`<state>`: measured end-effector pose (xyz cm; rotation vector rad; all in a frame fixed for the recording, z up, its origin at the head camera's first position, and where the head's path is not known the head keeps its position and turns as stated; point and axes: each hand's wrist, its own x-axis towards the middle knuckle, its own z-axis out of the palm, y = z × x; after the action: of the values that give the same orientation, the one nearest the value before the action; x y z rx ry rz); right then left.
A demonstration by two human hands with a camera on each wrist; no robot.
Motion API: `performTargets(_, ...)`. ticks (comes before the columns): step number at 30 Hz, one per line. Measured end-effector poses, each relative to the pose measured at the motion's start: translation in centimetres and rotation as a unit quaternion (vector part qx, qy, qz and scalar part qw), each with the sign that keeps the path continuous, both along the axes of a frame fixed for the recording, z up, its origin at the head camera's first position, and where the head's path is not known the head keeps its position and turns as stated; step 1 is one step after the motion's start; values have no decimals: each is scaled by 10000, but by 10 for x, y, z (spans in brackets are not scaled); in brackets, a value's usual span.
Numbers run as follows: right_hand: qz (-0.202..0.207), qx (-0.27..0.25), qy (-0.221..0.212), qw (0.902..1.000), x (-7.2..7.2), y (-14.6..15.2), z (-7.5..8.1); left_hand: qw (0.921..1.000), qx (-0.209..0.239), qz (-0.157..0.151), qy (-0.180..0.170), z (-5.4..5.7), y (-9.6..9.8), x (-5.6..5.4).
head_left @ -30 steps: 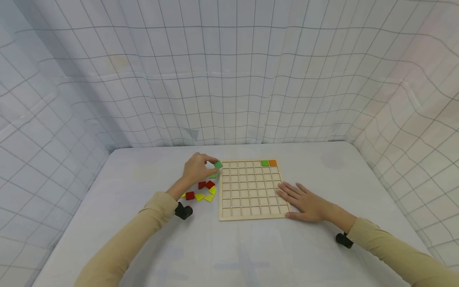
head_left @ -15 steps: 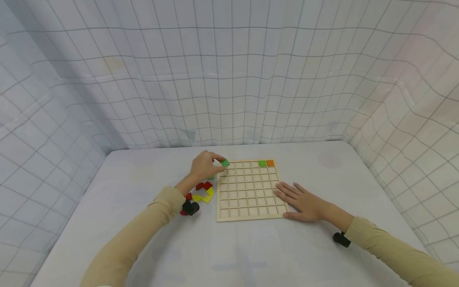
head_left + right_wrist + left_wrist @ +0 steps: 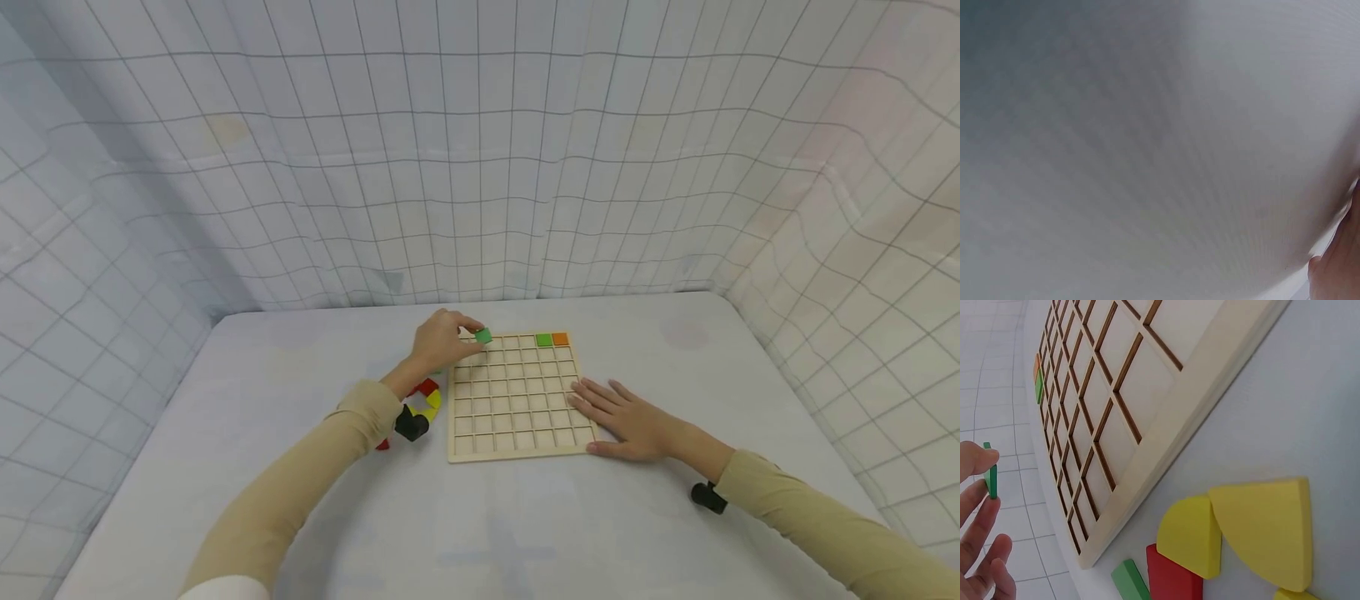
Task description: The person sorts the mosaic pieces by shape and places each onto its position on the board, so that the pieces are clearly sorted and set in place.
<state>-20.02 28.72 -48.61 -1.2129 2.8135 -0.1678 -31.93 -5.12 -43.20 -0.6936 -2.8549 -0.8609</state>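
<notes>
My left hand (image 3: pixel 442 340) pinches a green square tile (image 3: pixel 483 336) between thumb and fingers, over the far left part of the wooden grid board (image 3: pixel 517 455). In the left wrist view this tile (image 3: pixel 991 472) is seen nearly edge-on. A light green tile (image 3: pixel 543 340) and an orange tile (image 3: pixel 560 338) sit side by side in the board's far right corner cells. My right hand (image 3: pixel 633 423) lies flat with fingers spread, its fingertips on the board's right edge. Only a bit of that hand (image 3: pixel 1338 262) shows in the right wrist view.
Left of the board lie loose pieces, partly hidden by the left arm: yellow rounded pieces (image 3: pixel 1266 528), a red piece (image 3: pixel 1172 575) and a green piece (image 3: pixel 1130 581). A white gridded curtain (image 3: pixel 480 167) surrounds the white table (image 3: pixel 495 533) at the back and sides.
My left hand has moved right with the green tile, from beside the board's far left corner to over its far row. The right hand stays in place on the board's edge.
</notes>
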Motion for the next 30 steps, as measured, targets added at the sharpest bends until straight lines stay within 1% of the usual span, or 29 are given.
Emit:
performTargets(3, -43, 102, -57, 9999, 0, 0, 0, 10000, -4, -49, 49, -1, 5, -3)
performTargets(8, -44, 79, -131, 9999, 0, -1, 2, 10000, -6, -52, -17, -3, 12, -7)
performTargets(17, -55, 174, -70, 9998, 0, 0, 4, 9999, 34, -96, -25, -7, 22, -12)
performTargets(24, -54, 231, -99, 9997, -1, 1, 2, 9999, 111, -100, -41, -14, 28, -15)
performTargets(30, -119, 288, -240, 9992, -2, 1, 0, 9997, 165, -108, -115, -19, 33, -18)
